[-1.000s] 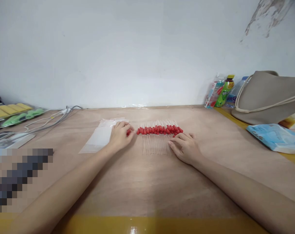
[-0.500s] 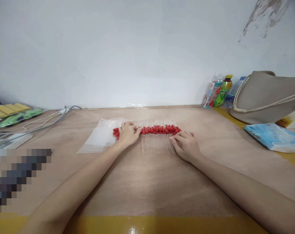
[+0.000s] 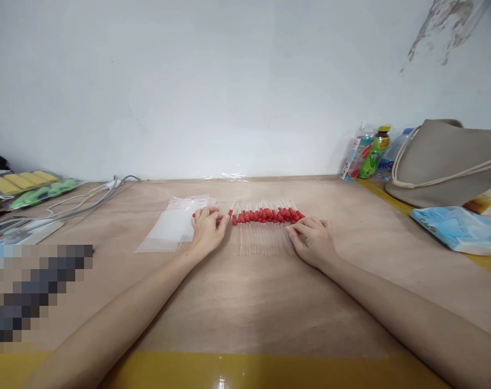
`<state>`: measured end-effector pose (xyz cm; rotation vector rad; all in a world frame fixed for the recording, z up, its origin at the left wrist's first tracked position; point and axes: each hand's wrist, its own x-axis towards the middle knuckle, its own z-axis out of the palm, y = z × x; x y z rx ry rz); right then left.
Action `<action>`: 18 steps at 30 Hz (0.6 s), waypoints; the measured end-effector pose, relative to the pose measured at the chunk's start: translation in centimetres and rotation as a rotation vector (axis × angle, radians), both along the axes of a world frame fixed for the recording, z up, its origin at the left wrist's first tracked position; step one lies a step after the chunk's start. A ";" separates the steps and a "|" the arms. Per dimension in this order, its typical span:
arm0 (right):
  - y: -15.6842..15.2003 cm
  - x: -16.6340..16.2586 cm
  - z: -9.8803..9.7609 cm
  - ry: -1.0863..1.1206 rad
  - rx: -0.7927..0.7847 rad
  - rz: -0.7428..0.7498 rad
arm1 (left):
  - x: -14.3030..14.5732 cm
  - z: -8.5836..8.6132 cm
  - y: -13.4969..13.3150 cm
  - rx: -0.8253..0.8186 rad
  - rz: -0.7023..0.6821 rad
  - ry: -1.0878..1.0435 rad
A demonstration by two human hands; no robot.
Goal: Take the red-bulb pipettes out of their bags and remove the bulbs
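Observation:
A row of small red peanut-shaped pieces (image 3: 265,215) lies across the table, with thin clear stems (image 3: 265,240) reaching toward me and pale stem ends behind. My left hand (image 3: 208,231) is at the row's left end, fingers curled over a few red pieces, one showing at its thumb tip. That piece stands slightly apart from the row. My right hand (image 3: 315,240) rests at the right end, thumb and forefinger brought together beside the last red pieces and stems; what is between them is hidden. Clear plastic bags (image 3: 164,232) lie left of and partly behind my left hand.
Bottles (image 3: 373,154) and a grey bag (image 3: 444,156) stand at the back right, a blue-and-white packet (image 3: 456,229) before them. Cables (image 3: 103,197) and packs of yellow and green pieces (image 3: 38,186) lie at the left. The wall bounds the table's back.
My left hand has shifted a little left and toward me, with a red piece at its thumb, opening a small gap in the row. The right hand has barely moved.

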<state>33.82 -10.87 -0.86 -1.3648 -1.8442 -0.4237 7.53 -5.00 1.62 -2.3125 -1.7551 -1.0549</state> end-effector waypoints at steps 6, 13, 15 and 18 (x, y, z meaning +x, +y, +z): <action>-0.3 -0.1 0.2 0.024 0.086 0.035 | 0.2 -0.2 -1.9 0.167 -0.144 0.085; -1.3 -1.3 1.1 -0.213 0.106 0.265 | 0.0 -0.9 -5.0 0.320 -0.408 0.199; -1.4 -1.8 1.1 -0.256 0.089 0.317 | 0.1 -0.9 -5.3 0.362 -0.437 0.195; -1.2 -2.3 0.8 -0.259 0.079 0.361 | 0.5 -0.9 -5.4 0.426 -0.472 0.198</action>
